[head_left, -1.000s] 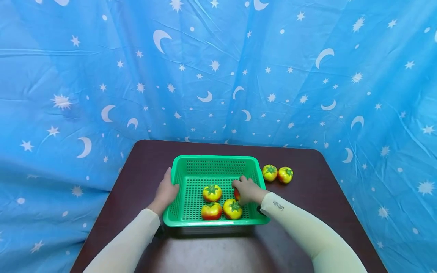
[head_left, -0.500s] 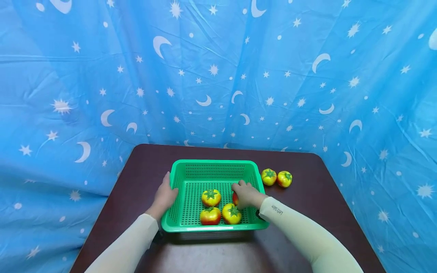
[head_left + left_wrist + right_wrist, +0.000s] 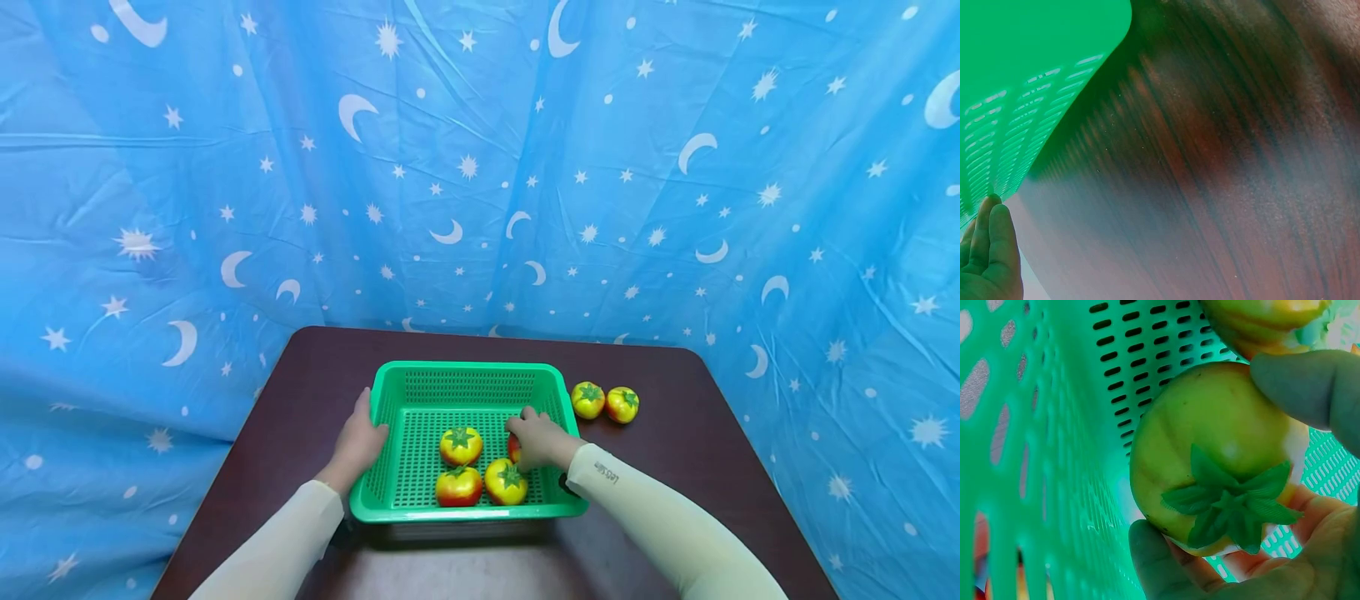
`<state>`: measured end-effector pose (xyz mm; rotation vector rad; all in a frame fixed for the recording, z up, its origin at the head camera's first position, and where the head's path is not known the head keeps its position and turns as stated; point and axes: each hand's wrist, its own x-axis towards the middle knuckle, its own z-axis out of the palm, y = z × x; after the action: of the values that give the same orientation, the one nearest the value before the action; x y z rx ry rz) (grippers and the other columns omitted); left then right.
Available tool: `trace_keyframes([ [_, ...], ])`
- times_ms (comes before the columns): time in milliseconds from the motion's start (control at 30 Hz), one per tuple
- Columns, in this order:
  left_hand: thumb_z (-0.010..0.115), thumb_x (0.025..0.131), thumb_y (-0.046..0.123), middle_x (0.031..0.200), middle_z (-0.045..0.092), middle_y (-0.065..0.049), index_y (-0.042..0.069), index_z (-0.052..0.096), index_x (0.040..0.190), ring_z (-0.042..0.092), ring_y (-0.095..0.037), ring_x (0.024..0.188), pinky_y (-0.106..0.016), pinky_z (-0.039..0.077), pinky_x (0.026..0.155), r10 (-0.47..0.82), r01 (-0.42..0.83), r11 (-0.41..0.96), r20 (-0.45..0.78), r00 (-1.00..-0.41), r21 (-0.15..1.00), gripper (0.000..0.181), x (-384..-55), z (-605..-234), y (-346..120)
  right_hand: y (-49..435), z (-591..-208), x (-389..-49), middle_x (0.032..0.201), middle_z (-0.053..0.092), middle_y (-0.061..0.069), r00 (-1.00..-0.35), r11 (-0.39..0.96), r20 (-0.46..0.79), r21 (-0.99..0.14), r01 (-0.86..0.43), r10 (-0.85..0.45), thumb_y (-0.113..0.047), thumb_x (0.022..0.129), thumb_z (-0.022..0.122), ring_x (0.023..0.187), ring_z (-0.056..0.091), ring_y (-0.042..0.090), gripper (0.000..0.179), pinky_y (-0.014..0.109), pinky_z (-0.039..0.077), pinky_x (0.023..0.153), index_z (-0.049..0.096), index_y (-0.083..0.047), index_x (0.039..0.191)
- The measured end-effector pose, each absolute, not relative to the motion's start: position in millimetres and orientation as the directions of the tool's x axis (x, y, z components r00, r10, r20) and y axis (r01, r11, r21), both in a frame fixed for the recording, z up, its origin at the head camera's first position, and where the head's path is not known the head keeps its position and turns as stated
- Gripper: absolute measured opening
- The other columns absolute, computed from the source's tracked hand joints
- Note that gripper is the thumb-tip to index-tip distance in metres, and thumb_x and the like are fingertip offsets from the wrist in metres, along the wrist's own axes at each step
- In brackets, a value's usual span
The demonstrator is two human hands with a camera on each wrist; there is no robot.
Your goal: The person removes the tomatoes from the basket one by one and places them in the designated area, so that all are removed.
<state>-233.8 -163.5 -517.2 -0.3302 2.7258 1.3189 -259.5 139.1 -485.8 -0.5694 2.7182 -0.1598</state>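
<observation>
In the head view a green plastic basket (image 3: pixel 465 516) stands on the table. My left hand (image 3: pixel 357 442) holds its left side, thumb over the rim. Against the outer wall lie the fingers (image 3: pixel 1002 234) in the left wrist view. My right hand (image 3: pixel 542 440) is inside the basket near its right wall and grips a yellow-red tomato (image 3: pixel 1210 437) with a green star-shaped calyx, thumb on one side and fingers around the other. Beside it in the basket are three more tomatoes: an upper one (image 3: pixel 461 447), a lower left one (image 3: pixel 459 487) and a lower right one (image 3: pixel 506 482).
Two more tomatoes, a left one (image 3: pixel 588 400) and a right one (image 3: pixel 622 405), lie on the dark brown table (image 3: pixel 675 467) just right of the basket. A blue curtain (image 3: pixel 450 167) with white moons and stars hangs behind the table and along its sides.
The whole scene sits lower in the head view, as the camera has tilted up. Both hands keep their places: left on the basket, right on the tomato.
</observation>
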Motion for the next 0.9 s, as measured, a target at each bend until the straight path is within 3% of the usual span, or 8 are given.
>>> trace_keyframes([
  [233, 0.044, 0.095, 0.012, 0.151, 0.024, -0.027, 0.009, -0.006, 0.152, 0.036, -0.045, 0.133, -0.06, 0.036, 0.102, -0.151, -0.23, 0.601, -0.174, -0.973, 0.765, 0.076, -233.0, -516.9, -163.6, 138.0, -483.0, -258.6, 0.127, 0.048, 0.013, -0.859, 0.908, -0.299, -0.194, -0.372, -0.416, -0.012, 0.066, 0.078, 0.095, 0.044, 0.028, 0.062, 0.039, 0.048, 0.071, 0.055, -0.015, 0.123],
  [567, 0.045, 0.093, 0.012, 0.149, 0.027, -0.029, 0.008, -0.002, 0.152, 0.037, -0.045, 0.131, -0.06, 0.035, 0.102, -0.155, -0.226, 0.612, -0.165, -0.974, 0.758, 0.076, -232.0, -518.6, -164.9, 139.2, -482.9, -258.3, 0.12, 0.05, 0.013, -0.859, 0.9, -0.278, -0.217, -0.379, -0.429, -0.014, 0.067, 0.079, 0.091, 0.045, 0.026, 0.064, 0.038, 0.048, 0.072, 0.052, -0.013, 0.126],
  [767, 0.045, 0.093, 0.012, 0.149, 0.027, -0.029, 0.008, -0.003, 0.152, 0.037, -0.045, 0.131, -0.061, 0.036, 0.102, -0.154, -0.223, 0.611, -0.162, -0.975, 0.76, 0.076, -231.9, -518.0, -164.8, 139.9, -481.9, -259.2, 0.127, 0.044, 0.015, -0.86, 0.897, -0.275, -0.242, -0.369, -0.429, -0.011, 0.068, 0.079, 0.093, 0.042, 0.027, 0.073, 0.033, 0.046, 0.065, 0.049, -0.015, 0.134],
  [900, 0.045, 0.094, 0.012, 0.149, 0.027, -0.029, 0.008, -0.004, 0.152, 0.038, -0.045, 0.13, -0.06, 0.037, 0.1, -0.154, -0.223, 0.611, -0.163, -0.975, 0.759, 0.076, -231.9, -517.5, -164.5, 140.5, -481.5, -259.6, 0.125, 0.044, 0.015, -0.858, 0.9, -0.284, -0.225, -0.373, -0.427, -0.012, 0.069, 0.078, 0.092, 0.041, 0.027, 0.069, 0.034, 0.046, 0.064, 0.052, -0.016, 0.132],
])
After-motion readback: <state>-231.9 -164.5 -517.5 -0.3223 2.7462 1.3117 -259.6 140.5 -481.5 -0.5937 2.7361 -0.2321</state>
